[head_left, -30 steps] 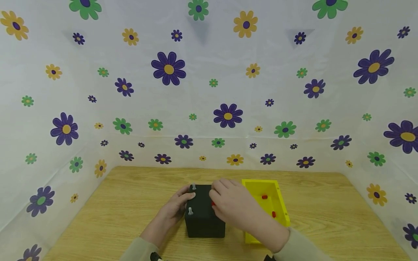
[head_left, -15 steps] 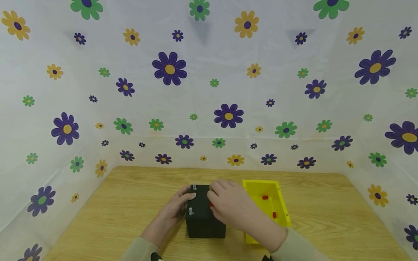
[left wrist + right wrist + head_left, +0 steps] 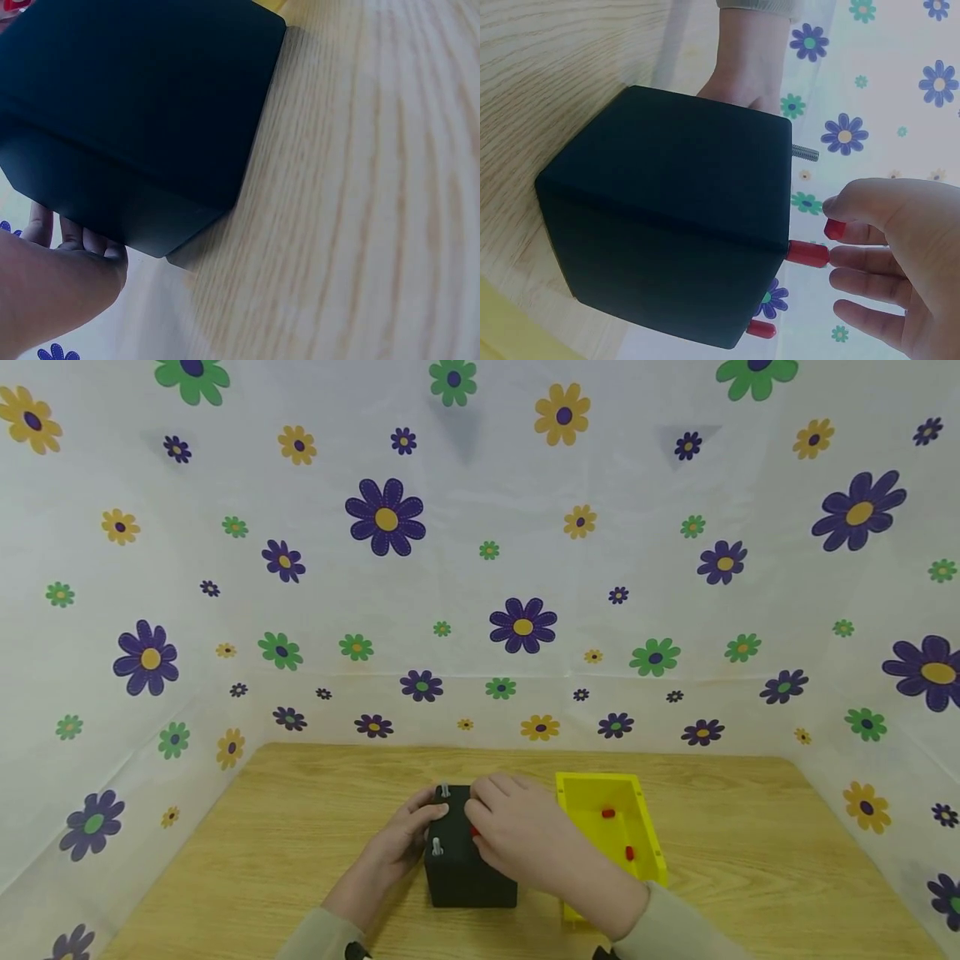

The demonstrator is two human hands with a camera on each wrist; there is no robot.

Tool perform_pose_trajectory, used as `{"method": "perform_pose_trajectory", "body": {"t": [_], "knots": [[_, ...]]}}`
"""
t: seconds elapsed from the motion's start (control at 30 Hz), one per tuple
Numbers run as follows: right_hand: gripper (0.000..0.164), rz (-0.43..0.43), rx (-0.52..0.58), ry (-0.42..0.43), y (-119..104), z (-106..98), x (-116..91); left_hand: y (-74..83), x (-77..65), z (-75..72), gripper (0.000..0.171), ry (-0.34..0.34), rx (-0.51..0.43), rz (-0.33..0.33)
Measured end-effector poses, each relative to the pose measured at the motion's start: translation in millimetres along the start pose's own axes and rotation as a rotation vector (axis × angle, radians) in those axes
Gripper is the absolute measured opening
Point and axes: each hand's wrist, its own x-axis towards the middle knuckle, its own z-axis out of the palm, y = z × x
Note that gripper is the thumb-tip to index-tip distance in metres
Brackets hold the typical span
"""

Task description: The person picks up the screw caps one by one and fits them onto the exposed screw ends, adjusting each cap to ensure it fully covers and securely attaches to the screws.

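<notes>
A black box (image 3: 472,881) stands on the wooden table, with bare threaded studs (image 3: 437,846) sticking up along the left of its top. My left hand (image 3: 397,839) holds the box's left side, thumb on the top edge and fingers behind. Above the box top, my right hand (image 3: 517,827) pinches a small red cap (image 3: 835,229) between thumb and index finger. In the right wrist view, two more red caps (image 3: 808,253) sit upright along one edge of the top. The pinched cap is apart from the nearby threaded stud (image 3: 805,153).
To the right of the box stands a yellow bin (image 3: 651,827), partly behind my right forearm. Loose red caps (image 3: 608,813) lie inside it. A white flower-print sheet (image 3: 465,610) surrounds the table at the back and sides.
My right hand has shifted a little left across the box top, carrying the red cap. My left hand and the box have stayed in place.
</notes>
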Motion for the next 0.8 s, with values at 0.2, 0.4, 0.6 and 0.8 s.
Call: {"method": "perform_pose_trajectory", "body": {"t": [0.2,0.4,0.6,0.8], "knots": [[0.03,-0.005,-0.001,0.003,-2.4,2.5,4.7,-0.8,0.1,-2.0,0.031,-0.005,0.007,0.013],[0.03,-0.004,0.008,0.002,-5.6,5.7,5.9,-2.9,-0.7,-1.5,0.031,-0.005,0.002,0.004],[0.031,-0.009,0.013,0.01,-9.2,5.9,10.4,-1.1,-0.8,-1.0,0.034,0.013,-0.003,0.006],[0.03,-0.024,0.006,0.04,-12.8,6.3,14.9,-0.2,-1.9,-1.0,0.032,-0.001,-0.01,0.014]]}}
